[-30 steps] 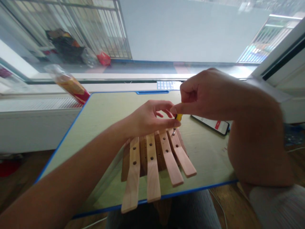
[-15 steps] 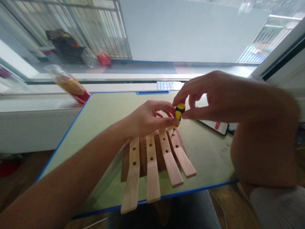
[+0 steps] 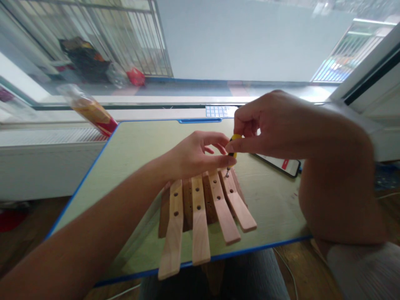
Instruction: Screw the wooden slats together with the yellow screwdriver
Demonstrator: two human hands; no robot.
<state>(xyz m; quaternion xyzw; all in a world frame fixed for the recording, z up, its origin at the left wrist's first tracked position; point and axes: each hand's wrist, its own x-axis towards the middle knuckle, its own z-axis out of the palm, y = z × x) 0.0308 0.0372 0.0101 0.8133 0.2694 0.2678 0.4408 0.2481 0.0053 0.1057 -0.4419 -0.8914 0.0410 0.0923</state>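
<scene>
Several pale wooden slats (image 3: 200, 216) with drilled holes fan out over a darker wooden piece on a green table (image 3: 134, 158). My right hand (image 3: 275, 125) pinches the yellow-and-black handle of a small screwdriver (image 3: 233, 152), held upright with its tip on the top end of the rightmost slat. My left hand (image 3: 193, 156) rests on the slats' upper ends, thumb and forefinger closed beside the screwdriver shaft; whether they grip it I cannot tell.
A phone (image 3: 278, 162) with a lit screen lies on the table to the right. A wrapped snack packet (image 3: 90, 110) leans at the table's back left corner. A window with railings runs behind. The table's blue front edge is near my lap.
My right hand's fingers opened around the screwdriver handle half a second ago and have closed over it again, turning it. The slats and my left hand have stayed put.
</scene>
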